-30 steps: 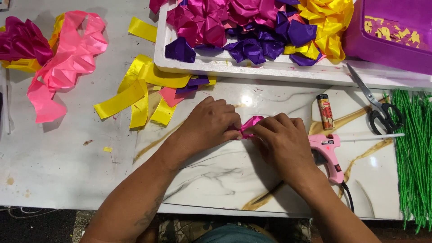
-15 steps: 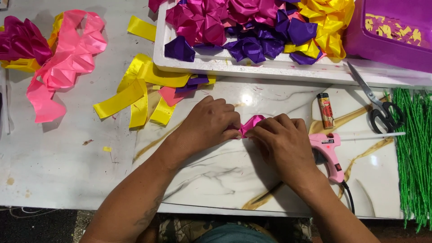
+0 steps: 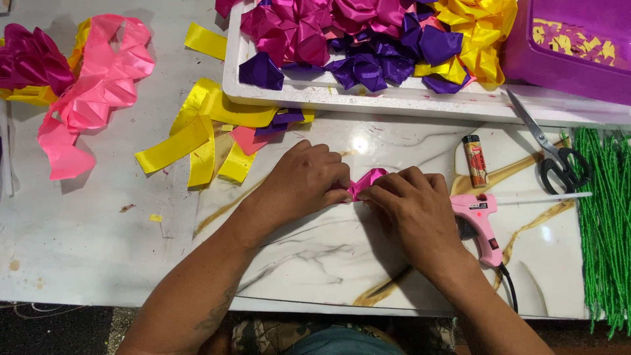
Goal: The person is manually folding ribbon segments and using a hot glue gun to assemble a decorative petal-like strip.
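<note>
Forearms: both reaching up from the near edge, meeting mid-table over the marble-look sheet (image 3: 315, 263).
Left hand (image 3: 302, 184): knuckles up, fingers curled tight, tips pinching the left side of the pink ribbon piece (image 3: 367, 181).
Right hand (image 3: 414, 210): fingers bent, pressed onto the ribbon's right side from above (thumb hidden under the palm, can't tell its grip).
Pink ribbon piece: small folded bit, squeezed between both hands, low on the table; only its top fold showing.
Glue gun (image 3: 478, 220): pink, lying flat just beside the right hand, nozzle end pointing away twd the scissors, black cord running off the near edge.
Lighter (image 3: 474, 161): small, w/ orange-brown body, lying just beyond the glue gun.
Scissors (image 3: 549, 148): blades shut, black handles, further right, near the green stems (image 3: 605, 223) (thin bundle along the right edge).
Yellow ribbon strips (image 3: 197, 131): loose pile left of the hands, a pink scrap and a purple scrap mixed in.
Pink ribbon heap (image 3: 92, 92): far left, crumpled loops, magenta folds beside it.
White foam tray (image 3: 394, 98): far side, packed w/ magenta, purple and yellow folded ribbon petals.
Purple box (image 3: 572, 46): far right corner, touching the tray's end.
</note>
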